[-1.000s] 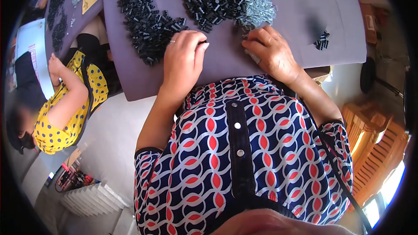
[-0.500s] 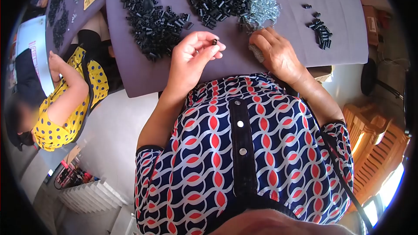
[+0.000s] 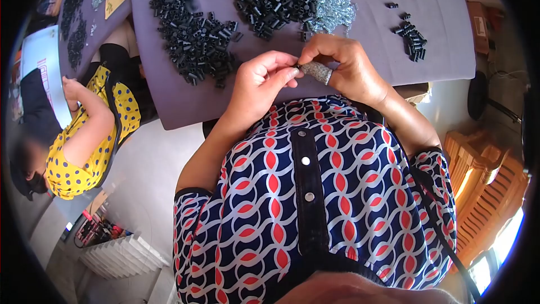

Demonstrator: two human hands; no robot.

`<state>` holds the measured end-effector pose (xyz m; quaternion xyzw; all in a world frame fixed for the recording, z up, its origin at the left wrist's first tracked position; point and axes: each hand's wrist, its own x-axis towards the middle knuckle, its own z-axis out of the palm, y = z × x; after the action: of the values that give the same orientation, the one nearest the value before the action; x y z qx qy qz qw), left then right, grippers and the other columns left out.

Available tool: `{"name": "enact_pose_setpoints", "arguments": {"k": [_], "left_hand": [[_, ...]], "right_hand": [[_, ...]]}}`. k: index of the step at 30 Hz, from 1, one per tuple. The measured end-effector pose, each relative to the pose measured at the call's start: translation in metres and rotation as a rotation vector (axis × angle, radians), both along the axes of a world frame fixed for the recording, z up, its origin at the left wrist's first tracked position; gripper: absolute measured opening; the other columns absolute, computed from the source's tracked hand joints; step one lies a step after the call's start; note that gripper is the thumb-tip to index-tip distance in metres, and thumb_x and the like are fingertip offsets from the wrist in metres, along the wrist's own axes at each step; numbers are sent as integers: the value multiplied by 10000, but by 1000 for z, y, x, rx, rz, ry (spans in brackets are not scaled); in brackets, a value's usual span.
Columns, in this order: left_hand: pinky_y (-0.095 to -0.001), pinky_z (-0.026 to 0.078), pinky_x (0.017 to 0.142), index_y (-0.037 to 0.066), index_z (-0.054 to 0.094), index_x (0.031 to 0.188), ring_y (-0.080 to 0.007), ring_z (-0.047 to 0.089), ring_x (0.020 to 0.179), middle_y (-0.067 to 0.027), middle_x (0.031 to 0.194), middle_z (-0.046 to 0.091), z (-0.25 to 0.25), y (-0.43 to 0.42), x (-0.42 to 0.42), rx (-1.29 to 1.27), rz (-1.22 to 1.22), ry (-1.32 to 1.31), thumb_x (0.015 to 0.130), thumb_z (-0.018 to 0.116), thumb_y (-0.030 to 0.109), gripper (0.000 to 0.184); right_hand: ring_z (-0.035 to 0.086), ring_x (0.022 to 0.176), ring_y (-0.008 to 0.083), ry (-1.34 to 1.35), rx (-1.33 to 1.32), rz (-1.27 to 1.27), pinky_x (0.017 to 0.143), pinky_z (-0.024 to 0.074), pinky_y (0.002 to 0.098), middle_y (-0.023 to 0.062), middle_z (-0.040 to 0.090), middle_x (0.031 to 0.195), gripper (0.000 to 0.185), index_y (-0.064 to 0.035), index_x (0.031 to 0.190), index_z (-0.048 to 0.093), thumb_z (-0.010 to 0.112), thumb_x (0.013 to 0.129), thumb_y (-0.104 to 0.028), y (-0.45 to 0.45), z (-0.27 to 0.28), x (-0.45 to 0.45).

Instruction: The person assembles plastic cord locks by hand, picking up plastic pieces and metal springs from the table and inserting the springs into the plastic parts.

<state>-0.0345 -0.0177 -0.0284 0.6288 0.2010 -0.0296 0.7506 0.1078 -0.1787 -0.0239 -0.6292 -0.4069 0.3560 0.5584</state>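
My left hand [image 3: 260, 83] pinches a small black cylindrical plastic piece [image 3: 299, 68] between thumb and fingertips. My right hand [image 3: 350, 70] meets it there, its index finger bent and its thumb against the piece; what its fingertips hold is too small to make out. A grey, speckled cover [image 3: 317, 71] wraps the right thumb. Just beyond the hands lie a heap of small silvery metal springs [image 3: 333, 3] and a big heap of black cylindrical pieces [image 3: 273, 0]. Another black heap [image 3: 191, 34] spreads to the left.
A small cluster of black pieces [image 3: 413, 42] lies on the right of the cloth-covered table [image 3: 377, 0]. At left, a person in a yellow dotted top [image 3: 84, 152] sits by another table. An orange wooden chair [image 3: 484, 197] stands at lower right.
My right hand has come away from the edge of the spring heap and moved left to the black piece. My left hand has shifted slightly right and down, still pinching the piece.
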Motion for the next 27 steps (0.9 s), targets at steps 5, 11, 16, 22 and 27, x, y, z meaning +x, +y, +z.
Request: {"name": "enact_pose_setpoints", "arguments": {"k": [5, 11, 16, 22, 27], "left_hand": [[-249, 543, 786, -49, 622, 1125, -118, 667, 831, -110, 981, 721, -2, -4, -7, 16, 8, 1, 985, 579, 36, 170], [-246, 544, 798, -50, 615, 1121, -122, 670, 841, -108, 997, 718, -3, -5, -10, -71, 31, 10, 985, 576, 25, 160], [-240, 545, 774, -49, 610, 1114, -120, 680, 849, -93, 980, 710, -7, -5, -17, -51, -46, 59, 965, 598, -1, 158], [-242, 542, 768, -44, 645, 1102, -109, 689, 844, -75, 924, 722, -7, -3, -29, 36, -112, -6, 929, 623, -21, 176], [-235, 535, 762, -36, 664, 1086, -97, 679, 828, -61, 874, 723, -2, 4, -35, 99, -132, -41, 919, 635, -11, 171]], "right_hand": [[710, 871, 150, -27, -21, 10, 721, 540, 261, 70, 661, 916, 125, 25, 995, 656, 677, 877, 58, -3, 4, -1], [698, 880, 139, 73, -36, 7, 724, 540, 266, 66, 657, 916, 149, 15, 996, 656, 672, 862, 80, -3, 1, -3], [636, 979, 145, 183, -177, 135, 864, 523, 279, 48, 627, 993, 253, 23, 1009, 653, 662, 799, 164, -6, -2, -4], [612, 911, 114, 523, -218, 255, 811, 508, 251, 19, 623, 942, 263, 19, 1039, 618, 702, 809, 114, 1, -13, 1], [589, 823, 74, 573, -186, 303, 720, 473, 223, 19, 640, 875, 250, 6, 1032, 593, 746, 835, 11, 12, -13, -6]]}}
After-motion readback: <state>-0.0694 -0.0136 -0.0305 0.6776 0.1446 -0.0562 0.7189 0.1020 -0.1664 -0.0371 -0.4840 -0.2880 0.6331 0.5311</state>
